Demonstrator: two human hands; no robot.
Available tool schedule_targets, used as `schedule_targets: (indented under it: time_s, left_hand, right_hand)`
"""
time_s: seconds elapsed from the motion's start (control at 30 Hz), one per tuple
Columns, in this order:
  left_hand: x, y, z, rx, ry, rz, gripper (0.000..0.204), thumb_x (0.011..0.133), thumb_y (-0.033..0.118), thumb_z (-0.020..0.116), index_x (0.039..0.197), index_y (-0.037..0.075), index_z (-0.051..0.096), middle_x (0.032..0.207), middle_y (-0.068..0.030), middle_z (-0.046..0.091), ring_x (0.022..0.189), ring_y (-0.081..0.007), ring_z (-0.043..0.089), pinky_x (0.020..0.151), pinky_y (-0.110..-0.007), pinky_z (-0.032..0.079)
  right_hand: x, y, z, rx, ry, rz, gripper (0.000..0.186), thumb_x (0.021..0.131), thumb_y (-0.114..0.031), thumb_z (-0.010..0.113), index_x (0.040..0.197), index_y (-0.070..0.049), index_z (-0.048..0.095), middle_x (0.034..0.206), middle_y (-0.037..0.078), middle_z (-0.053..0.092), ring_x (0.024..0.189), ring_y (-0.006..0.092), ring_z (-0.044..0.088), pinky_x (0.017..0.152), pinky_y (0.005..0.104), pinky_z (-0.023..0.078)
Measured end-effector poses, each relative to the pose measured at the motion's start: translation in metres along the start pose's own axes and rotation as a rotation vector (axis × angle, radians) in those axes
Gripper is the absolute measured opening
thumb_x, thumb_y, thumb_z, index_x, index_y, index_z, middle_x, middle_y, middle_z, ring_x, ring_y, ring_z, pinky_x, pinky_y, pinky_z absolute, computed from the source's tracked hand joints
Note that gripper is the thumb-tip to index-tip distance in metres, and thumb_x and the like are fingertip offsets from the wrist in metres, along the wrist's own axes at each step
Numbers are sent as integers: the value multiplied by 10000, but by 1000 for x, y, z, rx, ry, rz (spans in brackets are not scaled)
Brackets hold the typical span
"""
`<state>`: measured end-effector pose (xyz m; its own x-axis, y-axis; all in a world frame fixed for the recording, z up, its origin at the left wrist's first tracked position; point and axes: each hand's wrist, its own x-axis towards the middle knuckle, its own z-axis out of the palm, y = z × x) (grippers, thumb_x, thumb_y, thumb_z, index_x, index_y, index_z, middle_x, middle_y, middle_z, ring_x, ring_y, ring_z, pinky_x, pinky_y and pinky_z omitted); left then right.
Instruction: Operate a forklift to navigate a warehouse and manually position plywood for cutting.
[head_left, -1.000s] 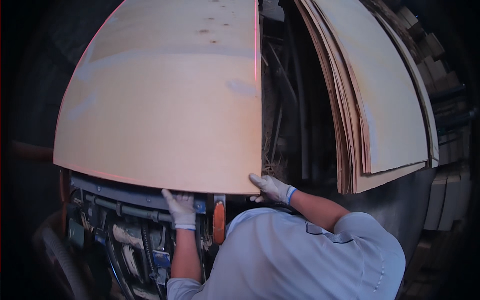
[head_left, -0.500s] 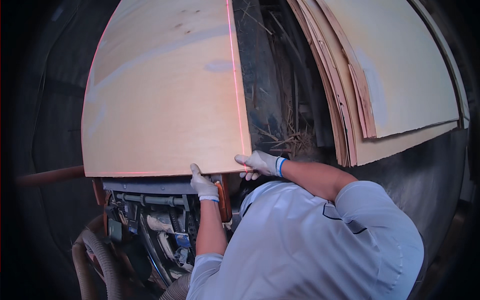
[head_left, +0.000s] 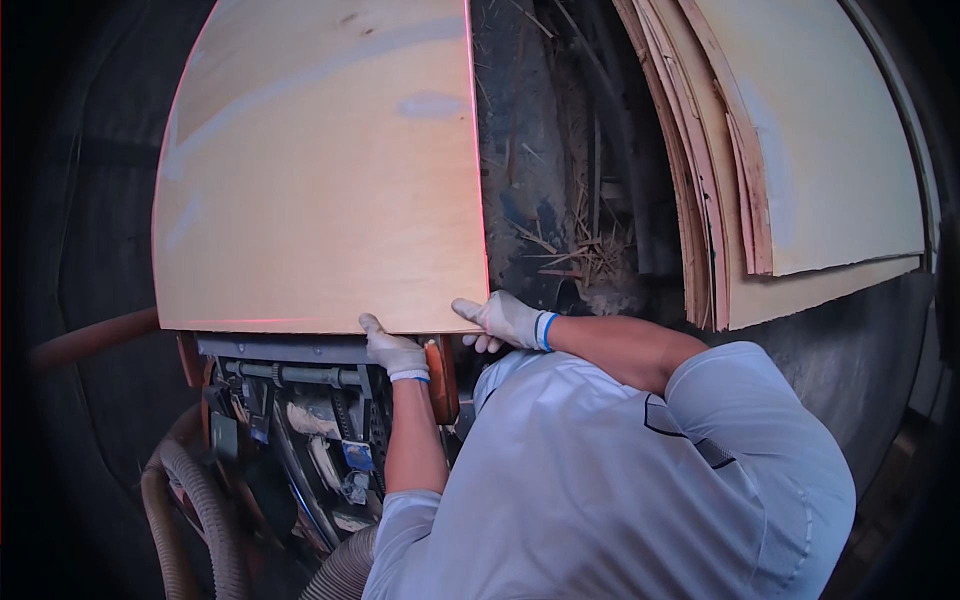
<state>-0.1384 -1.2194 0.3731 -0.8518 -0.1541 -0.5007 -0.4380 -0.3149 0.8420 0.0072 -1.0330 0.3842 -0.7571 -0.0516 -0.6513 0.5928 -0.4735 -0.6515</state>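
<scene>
A large pale plywood sheet (head_left: 320, 220) lies flat in front of me. Both my hands wear whitish gloves and grip its near edge. My left hand (head_left: 396, 352) pinches that edge right of its middle, thumb on top and fingers hidden beneath. At the near right corner, my right hand (head_left: 508, 320) has its thumb on the upper face and fingers curled below. A red laser line (head_left: 477, 150) runs along the sheet's right edge. Another faint red line shows near the front edge.
Under the near edge stands a machine (head_left: 300, 375) with a grey rail, chains and an orange bracket (head_left: 441, 380). Ribbed hoses (head_left: 205, 510) hang at lower left. To the right lies a stack of plywood sheets (head_left: 840, 150). Wood splinters (head_left: 590, 255) litter the gap between.
The sheet has shifted left, so the red line that crossed its face now follows its right edge. Both hands have moved left with it, still gripping. The view has also shifted slightly.
</scene>
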Motion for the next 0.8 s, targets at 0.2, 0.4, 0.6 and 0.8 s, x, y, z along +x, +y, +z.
schedule_targets:
  time_s: [0.2,0.4,0.6,0.8]
  left_hand:
    - [9,-7,-3,-87,-262,37,668,1176,512,600,1552,-37,550,1526,-189,657,1395,-356,662,1204,-534,537]
    - [21,-18,-25,-117,-374,44,701,1171,513,605,1607,-27,506,1590,-189,617,1472,-351,606,1280,-529,467]
    - [35,-12,-20,-117,-461,-47,726,1185,561,524,1667,22,462,1656,-193,578,1521,-396,568,1294,-593,446]
    - [18,-1,-4,-8,-390,-91,727,1177,570,540,1668,38,466,1655,-178,584,1520,-389,570,1283,-598,449]
  right_hand:
    - [14,8,-19,-52,-40,-30,651,1117,-610,665,1283,13,751,959,147,795,620,140,685,510,272,565]
    - [10,7,-26,33,-149,-71,618,1096,-557,722,1368,-2,732,1126,114,788,776,157,735,574,266,586]
    - [18,-2,-30,37,-153,-119,586,1082,-501,759,1397,-8,738,1096,107,805,833,181,777,606,275,593]
    - [23,-7,-32,22,-91,-52,607,1070,-500,770,1336,45,745,1064,118,800,802,182,775,594,277,596]
